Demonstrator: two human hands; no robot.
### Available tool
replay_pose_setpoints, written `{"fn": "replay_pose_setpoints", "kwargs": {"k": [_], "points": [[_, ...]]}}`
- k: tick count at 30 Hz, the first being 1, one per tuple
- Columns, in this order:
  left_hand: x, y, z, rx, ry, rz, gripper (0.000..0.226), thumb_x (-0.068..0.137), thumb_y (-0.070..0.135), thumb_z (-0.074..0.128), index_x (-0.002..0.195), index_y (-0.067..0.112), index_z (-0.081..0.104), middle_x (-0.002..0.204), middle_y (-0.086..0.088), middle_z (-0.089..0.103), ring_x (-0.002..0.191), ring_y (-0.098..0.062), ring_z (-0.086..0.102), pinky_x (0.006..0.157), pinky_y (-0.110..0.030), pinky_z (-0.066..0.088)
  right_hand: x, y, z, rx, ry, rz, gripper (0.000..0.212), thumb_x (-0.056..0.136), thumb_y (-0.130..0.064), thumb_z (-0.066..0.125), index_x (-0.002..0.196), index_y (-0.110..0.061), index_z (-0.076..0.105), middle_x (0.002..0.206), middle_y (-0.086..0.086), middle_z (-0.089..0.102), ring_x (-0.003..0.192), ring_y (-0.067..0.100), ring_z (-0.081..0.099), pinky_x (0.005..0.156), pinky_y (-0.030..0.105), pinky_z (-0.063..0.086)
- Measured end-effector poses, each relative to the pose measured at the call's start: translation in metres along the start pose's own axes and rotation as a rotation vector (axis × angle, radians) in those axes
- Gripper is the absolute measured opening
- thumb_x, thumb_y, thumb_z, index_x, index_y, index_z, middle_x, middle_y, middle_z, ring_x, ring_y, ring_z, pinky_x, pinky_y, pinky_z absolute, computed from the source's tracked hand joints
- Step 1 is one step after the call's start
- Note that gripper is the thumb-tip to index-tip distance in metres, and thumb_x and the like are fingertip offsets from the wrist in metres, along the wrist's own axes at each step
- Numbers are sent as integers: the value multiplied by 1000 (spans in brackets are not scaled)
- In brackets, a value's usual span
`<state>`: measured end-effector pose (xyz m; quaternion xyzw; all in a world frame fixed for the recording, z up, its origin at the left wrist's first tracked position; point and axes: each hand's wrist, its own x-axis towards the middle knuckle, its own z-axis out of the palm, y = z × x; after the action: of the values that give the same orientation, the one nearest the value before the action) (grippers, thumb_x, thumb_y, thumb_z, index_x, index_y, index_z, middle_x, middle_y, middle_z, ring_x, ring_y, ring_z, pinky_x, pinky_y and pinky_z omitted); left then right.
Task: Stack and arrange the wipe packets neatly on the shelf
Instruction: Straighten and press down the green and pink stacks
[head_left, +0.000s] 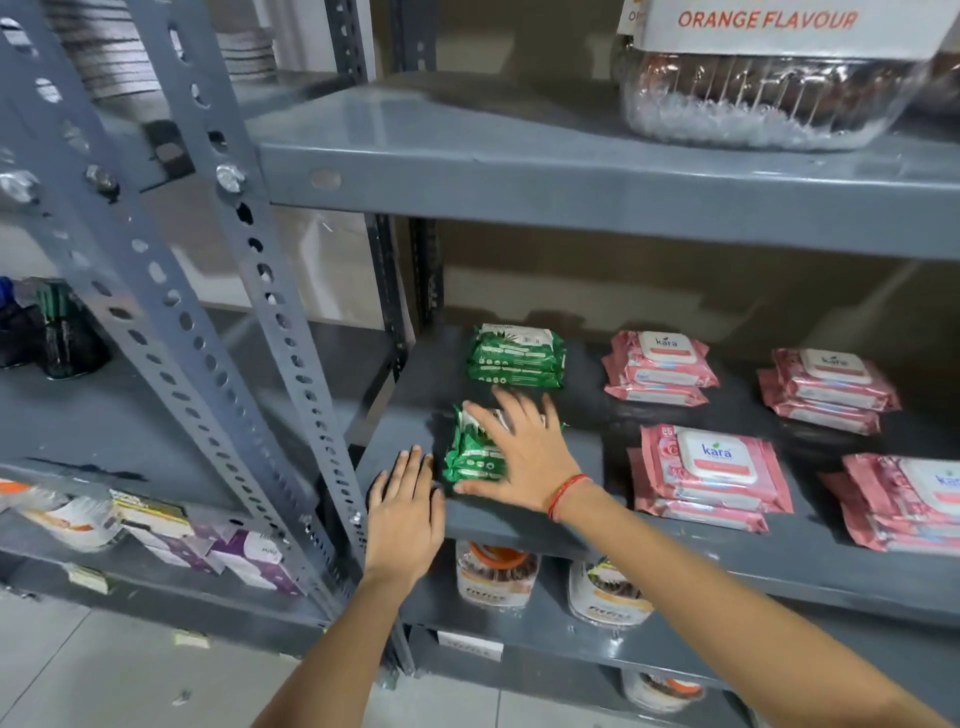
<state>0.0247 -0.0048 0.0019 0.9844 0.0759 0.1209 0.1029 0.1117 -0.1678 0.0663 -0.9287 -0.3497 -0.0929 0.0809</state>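
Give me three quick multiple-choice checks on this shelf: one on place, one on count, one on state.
1. The front green stack sits:
A. left front of the middle shelf
B. on the top shelf
C. on the floor

2. Pink packet stacks in view:
A. two
B. four
C. six

3. The right hand:
A. lifts a pink packet
B. lies open on the front green stack
C. hangs clear of the shelf

Answers: 1 A, it lies by the front edge near the left hand. 2 B, two rows of two. 3 B, fingers spread over it.
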Motion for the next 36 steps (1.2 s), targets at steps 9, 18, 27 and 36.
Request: {"fn": "replay_pose_setpoints", "kwargs": {"k": [9, 18, 27, 36], "points": [[-12, -5, 4, -38, -8, 36, 74, 95, 44, -4, 136, 4, 42, 145, -8, 42, 137, -24, 33, 111, -43, 23, -1, -5, 21, -226, 18, 13, 81, 74, -62, 54, 141, -21, 33, 136, 23, 45, 124, 40, 43, 102, 59, 32], [-28, 0, 9, -58, 75, 12, 69, 94, 49, 5, 145, 5, 20, 155, -10, 16, 144, -23, 10, 115, -45, 14, -16, 1, 7, -189, 61, 74, 88, 77, -74, 41, 147, -25, 24, 145, 20, 37, 135, 37, 34, 107, 68, 11], [-63, 97, 30, -6, -68, 460, 62, 97, 47, 19, 146, 9, 23, 155, -10, 16, 144, -23, 9, 112, -44, 12, -109, 78, -17, -239, 207, 378, 84, 77, -74, 36, 143, -22, 35, 146, 21, 38, 134, 39, 37, 102, 67, 24], [-49, 138, 34, 30, -154, 495, 71, 93, 56, 9, 145, 10, 24, 154, -8, 23, 143, -22, 15, 115, -45, 3, -158, 111, -10, -274, 118, 543, 91, 74, -78, 38, 148, -27, 24, 150, 24, 29, 140, 42, 23, 106, 69, 12]]}}
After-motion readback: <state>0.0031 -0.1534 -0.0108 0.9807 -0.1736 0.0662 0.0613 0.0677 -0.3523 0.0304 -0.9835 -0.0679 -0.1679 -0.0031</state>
